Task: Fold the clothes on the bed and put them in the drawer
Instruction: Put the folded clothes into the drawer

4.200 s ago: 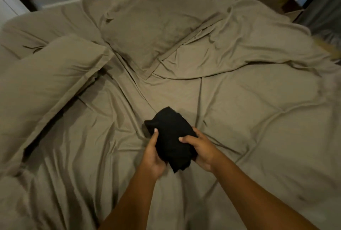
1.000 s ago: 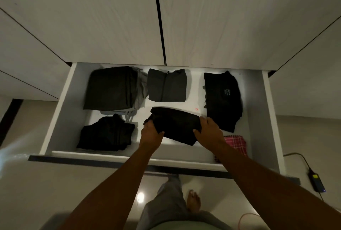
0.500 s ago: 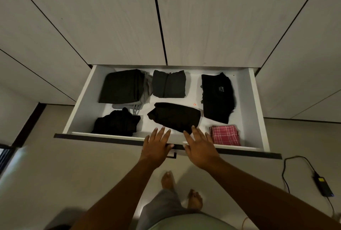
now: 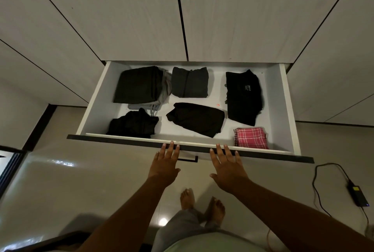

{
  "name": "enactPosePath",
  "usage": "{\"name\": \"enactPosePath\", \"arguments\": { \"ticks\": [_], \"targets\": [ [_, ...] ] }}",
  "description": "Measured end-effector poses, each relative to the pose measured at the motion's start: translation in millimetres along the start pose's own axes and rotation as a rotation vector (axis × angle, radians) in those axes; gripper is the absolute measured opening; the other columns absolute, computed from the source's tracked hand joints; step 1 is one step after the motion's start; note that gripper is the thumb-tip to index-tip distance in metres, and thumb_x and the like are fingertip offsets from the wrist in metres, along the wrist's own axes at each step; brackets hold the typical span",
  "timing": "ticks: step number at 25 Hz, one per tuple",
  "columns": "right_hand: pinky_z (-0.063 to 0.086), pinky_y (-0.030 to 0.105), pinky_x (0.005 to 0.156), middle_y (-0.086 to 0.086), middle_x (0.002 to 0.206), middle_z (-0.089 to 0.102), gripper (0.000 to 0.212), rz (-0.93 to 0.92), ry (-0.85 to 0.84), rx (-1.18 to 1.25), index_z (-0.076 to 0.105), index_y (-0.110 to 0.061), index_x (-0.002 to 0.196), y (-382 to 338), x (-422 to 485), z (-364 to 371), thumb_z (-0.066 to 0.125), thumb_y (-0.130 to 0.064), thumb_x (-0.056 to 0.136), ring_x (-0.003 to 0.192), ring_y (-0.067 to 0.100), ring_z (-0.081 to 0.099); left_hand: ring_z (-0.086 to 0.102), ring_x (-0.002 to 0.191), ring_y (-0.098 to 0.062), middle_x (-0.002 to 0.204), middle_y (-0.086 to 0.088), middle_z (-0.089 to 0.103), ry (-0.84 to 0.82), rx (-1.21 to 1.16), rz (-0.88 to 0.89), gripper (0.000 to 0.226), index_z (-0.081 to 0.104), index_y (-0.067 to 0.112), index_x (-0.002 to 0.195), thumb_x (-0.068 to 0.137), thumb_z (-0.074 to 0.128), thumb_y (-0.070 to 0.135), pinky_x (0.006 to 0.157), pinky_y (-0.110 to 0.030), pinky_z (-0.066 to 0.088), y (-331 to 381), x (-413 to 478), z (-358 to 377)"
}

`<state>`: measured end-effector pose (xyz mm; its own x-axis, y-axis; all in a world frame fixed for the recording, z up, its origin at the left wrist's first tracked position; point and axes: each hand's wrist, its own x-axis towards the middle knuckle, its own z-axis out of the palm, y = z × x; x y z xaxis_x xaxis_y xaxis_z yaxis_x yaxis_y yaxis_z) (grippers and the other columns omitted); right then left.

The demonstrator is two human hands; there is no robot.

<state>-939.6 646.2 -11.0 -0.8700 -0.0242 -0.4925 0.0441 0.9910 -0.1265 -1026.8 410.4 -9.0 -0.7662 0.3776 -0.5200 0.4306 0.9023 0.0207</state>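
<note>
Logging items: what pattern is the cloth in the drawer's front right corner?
The cloth is red-pink with white checks; head view shows it best.

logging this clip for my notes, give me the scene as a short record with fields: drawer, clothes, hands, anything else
drawer: drawer pulled out, open
clothes inside: six folded piles, none in a hand
middle front: black garment, lying a bit askew
right front: pink checked cloth
right back: black top with a small print
left hand: left hand with fingers straight, tips at the drawer's front edge, holding nothing
right hand: right hand likewise
floor: charger with its cable, at the right
</note>
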Motion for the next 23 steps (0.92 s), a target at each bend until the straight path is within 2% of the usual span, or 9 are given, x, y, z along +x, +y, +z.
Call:
{"name": "enactPosePath", "arguments": {
  "ticks": [12,23],
  "targets": [
    [0.003,0.060,0.123,0.008,0.169,-0.019,0.096,-0.008,-0.028,-0.045,-0.011,-0.023,0.162,13,25,-14,0.057,-0.047,0.099,0.156,0.035,-0.014,-0.014,0.154,-0.036,0.167,-0.011,-0.019,-0.039,0.087,0.031,0.099,-0.014,0.020,0.159,0.098,0.059,0.045,0.126,-0.046,0.004,-4,27,-20],
    [0.010,0.060,0.122,0.010,0.170,-0.013,0.098,0.052,0.032,-0.109,-0.008,-0.021,0.162,39,103,-57,0.061,-0.045,0.097,0.156,0.037,-0.008,-0.013,0.154,-0.037,0.167,-0.011,-0.018,0.011,0.072,0.076,0.105,-0.015,0.019,0.159,0.095,0.064,0.044,0.127,-0.047,0.008,-14,111,-64]
  ]
}}
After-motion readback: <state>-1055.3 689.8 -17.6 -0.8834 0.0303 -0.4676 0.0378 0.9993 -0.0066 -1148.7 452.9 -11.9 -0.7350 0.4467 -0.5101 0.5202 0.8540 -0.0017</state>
